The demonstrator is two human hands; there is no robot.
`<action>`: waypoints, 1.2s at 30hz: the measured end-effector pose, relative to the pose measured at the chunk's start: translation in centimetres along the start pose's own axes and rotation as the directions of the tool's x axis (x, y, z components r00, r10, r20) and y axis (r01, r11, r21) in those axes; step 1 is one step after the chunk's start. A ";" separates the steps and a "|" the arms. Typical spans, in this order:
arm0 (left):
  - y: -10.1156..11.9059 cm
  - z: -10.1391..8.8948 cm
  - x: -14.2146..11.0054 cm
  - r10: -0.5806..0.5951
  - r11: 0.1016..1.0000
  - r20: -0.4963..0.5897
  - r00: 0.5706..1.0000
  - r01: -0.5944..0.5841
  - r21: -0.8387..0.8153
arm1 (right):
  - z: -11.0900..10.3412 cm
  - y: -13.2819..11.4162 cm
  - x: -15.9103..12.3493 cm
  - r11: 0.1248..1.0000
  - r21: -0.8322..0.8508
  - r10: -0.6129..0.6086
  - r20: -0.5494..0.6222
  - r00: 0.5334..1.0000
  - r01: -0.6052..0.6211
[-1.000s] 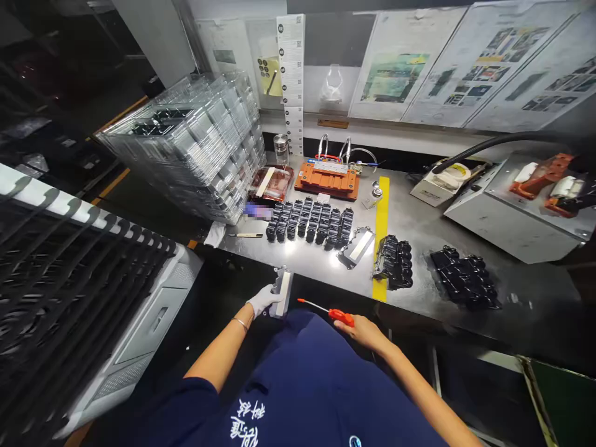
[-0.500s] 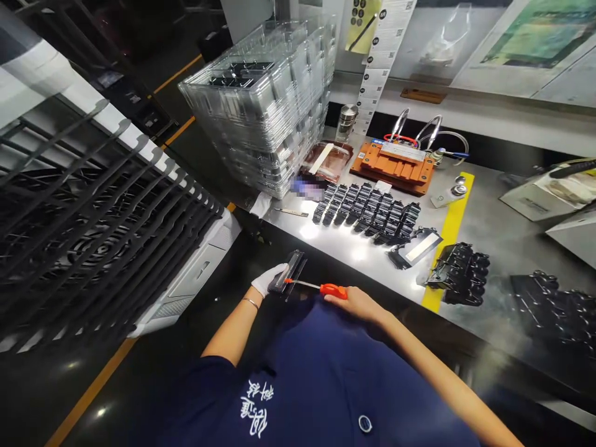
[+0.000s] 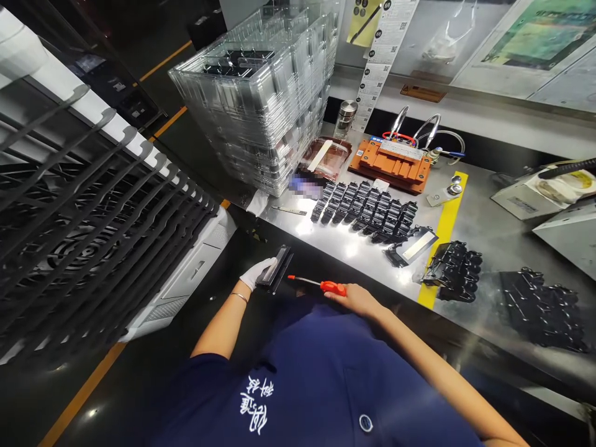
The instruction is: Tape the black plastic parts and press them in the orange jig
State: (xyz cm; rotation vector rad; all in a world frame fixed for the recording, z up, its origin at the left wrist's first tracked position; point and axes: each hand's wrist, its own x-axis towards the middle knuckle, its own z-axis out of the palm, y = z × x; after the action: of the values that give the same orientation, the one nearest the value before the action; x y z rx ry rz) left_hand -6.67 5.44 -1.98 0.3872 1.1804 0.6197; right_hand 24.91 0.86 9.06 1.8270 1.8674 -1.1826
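Note:
My left hand (image 3: 257, 274), in a white glove, is closed round a flat black rectangular part (image 3: 276, 269) held just off the near edge of the metal bench (image 3: 470, 217). My bare right hand (image 3: 354, 297) grips a screwdriver (image 3: 315, 284) by its orange handle. The thin shaft points left, and its tip ends close to the black part. Both hands hover in front of my chest, below the bench edge.
On the bench lie a row of black parts (image 3: 365, 210), further black piles (image 3: 454, 272) right of a yellow tape strip (image 3: 442, 233), an orange fixture (image 3: 395, 162) and a tall stack of clear trays (image 3: 261, 87). A white slatted unit (image 3: 93, 205) stands at my left.
My view swung left and down. The part in my left hand turned from its pale side to its black face, and the screwdriver tip drew in beside it.

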 end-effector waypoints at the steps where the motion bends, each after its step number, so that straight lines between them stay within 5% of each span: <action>1: 0.3 0.0 -0.1 0.021 0.999 -0.010 1.000 -0.021 0.030 | 0.1 0.0 -0.2 0.999 0.009 -0.033 0.035 0.999 0.033; 5: 1.3 0.8 -0.2 0.163 0.954 -0.115 0.980 -0.127 0.271 | 0.9 -0.6 -0.9 0.999 0.017 -0.043 0.019 0.999 0.043; 8: 1.8 2.1 0.4 0.323 0.871 -0.211 0.923 -0.203 0.447 | 1.4 -1.4 -0.9 0.999 -0.024 -0.025 0.000 1.000 0.025; 12: 1.7 3.3 1.2 0.403 0.816 -0.208 0.891 -0.247 0.522 | 1.4 -2.1 -0.8 0.999 -0.044 -0.005 -0.007 1.000 0.005; 20: 1.3 4.0 1.9 0.402 0.809 -0.209 0.891 -0.239 0.538 | 1.5 -2.2 -0.9 0.998 -0.066 0.005 0.004 1.000 -0.005; 27: 1.1 4.3 -0.1 0.289 0.826 -0.027 0.957 -0.235 0.513 | 0.6 -0.9 0.1 0.990 -0.046 0.125 -0.143 0.982 -0.133; 36: 0.2 5.4 -1.4 0.263 0.773 0.019 0.965 -0.222 0.595 | 1.1 0.7 0.2 0.991 -0.005 0.133 -0.137 0.982 -0.135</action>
State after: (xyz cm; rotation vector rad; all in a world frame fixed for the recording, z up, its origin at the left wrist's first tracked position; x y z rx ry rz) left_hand -2.01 4.85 1.02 1.0793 1.3901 0.4706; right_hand 25.13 0.10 7.99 2.0367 1.7836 -1.0192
